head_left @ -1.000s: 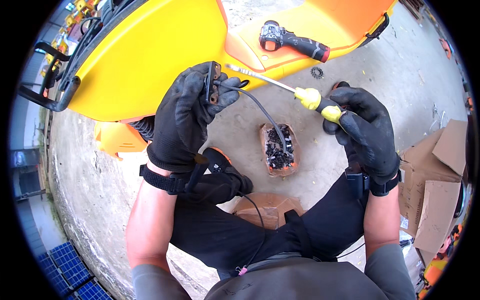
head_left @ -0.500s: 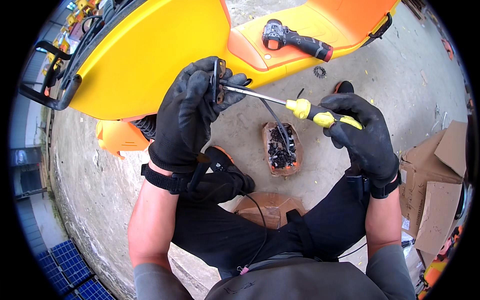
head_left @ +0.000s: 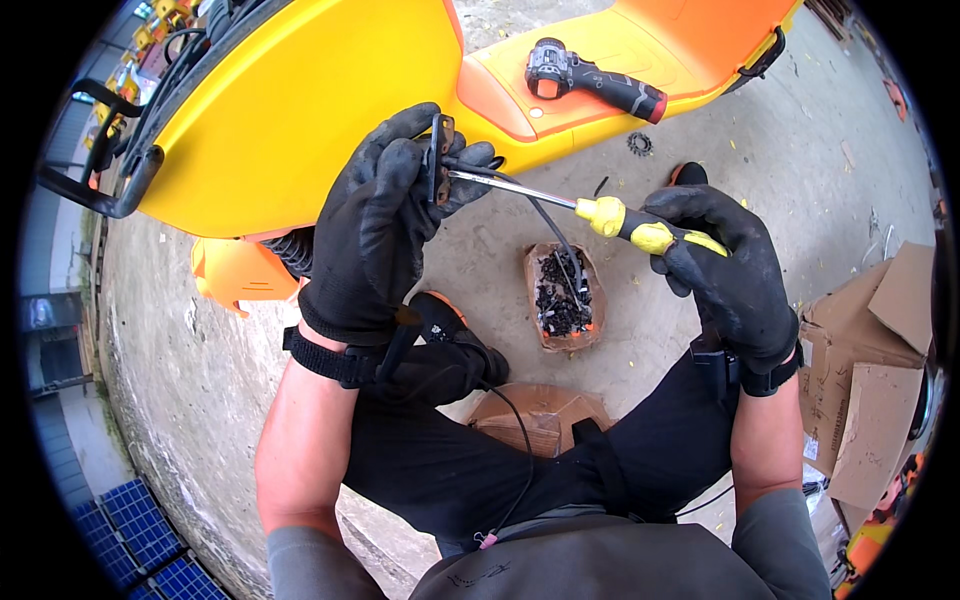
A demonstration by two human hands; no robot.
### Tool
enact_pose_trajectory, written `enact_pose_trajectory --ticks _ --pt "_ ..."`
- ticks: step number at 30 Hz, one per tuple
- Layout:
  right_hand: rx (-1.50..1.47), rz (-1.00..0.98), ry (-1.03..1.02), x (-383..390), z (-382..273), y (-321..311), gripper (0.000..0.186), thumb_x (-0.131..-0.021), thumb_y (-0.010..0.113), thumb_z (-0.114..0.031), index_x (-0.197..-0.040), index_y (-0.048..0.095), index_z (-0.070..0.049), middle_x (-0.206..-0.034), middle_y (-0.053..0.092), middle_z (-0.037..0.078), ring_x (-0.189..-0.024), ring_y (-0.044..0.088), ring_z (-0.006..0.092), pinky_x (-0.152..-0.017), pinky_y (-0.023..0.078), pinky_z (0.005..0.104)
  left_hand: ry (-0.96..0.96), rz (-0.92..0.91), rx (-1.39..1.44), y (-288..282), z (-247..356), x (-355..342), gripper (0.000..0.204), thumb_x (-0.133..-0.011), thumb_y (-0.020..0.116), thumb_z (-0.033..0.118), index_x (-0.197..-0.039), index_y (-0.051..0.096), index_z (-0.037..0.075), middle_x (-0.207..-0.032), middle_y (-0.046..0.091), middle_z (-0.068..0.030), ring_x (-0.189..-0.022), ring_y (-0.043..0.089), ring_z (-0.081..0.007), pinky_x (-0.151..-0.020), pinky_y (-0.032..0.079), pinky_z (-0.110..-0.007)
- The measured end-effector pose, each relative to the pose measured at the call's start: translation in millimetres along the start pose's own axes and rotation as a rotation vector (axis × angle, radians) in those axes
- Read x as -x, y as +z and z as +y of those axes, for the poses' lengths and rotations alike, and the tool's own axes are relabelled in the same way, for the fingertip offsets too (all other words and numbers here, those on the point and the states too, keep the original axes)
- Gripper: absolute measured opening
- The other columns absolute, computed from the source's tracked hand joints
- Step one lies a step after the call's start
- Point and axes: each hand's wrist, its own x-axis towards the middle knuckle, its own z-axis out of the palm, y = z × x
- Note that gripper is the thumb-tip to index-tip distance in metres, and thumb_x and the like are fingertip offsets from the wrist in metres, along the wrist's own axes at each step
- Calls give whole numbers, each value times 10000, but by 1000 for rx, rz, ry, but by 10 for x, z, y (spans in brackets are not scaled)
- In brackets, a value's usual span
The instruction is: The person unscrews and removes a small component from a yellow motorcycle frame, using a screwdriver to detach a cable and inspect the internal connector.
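In black gloves, both my hands are raised before the yellow vehicle body panel (head_left: 300, 110). My left hand (head_left: 375, 205) is closed on a small dark bracket (head_left: 437, 160) with brownish metal tabs, held upright. A black cable (head_left: 553, 225) hangs from beside the bracket down toward the parts box. My right hand (head_left: 725, 260) grips the yellow-and-black handle of a screwdriver (head_left: 604, 216). Its shiny shaft points left, and the tip meets the bracket. The glove hides exactly how the tip sits there.
A cordless drill (head_left: 595, 82) lies on the orange-yellow footboard (head_left: 500, 85). On the floor between my feet stands a box of small black parts (head_left: 565, 300). A toothed black ring (head_left: 640, 144) lies near the vehicle. At right is an opened carton (head_left: 860, 370); another flattened carton (head_left: 540, 415) lies under me.
Both hands, the bracket and the screwdriver have shifted very slightly. The screwdriver tip stays at the bracket, and the grips look the same.
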Motion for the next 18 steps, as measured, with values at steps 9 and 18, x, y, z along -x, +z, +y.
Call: enact_pose_trajectory --ticks 9,18 --pt "-33 -7 41 1 -25 17 373 -887 682 -64 -1251 629 -2 -961 673 68 -741 590 83 -631 488 219 -5 17 -17 23 -3 -2 464 -1062 467 254 -1434 446 -23 -1323 581 -179 -1280 565 -362 -1089 467 -481" --pt "46 -246 47 -8 28 -198 397 -922 666 -121 -1293 595 -1 -963 673 68 -721 590 78 -594 479 224 0 39 -173 138 74 -12 456 -1072 458 263 -1429 443 -19 -1283 602 -183 -1242 599 -327 -1061 500 -428"
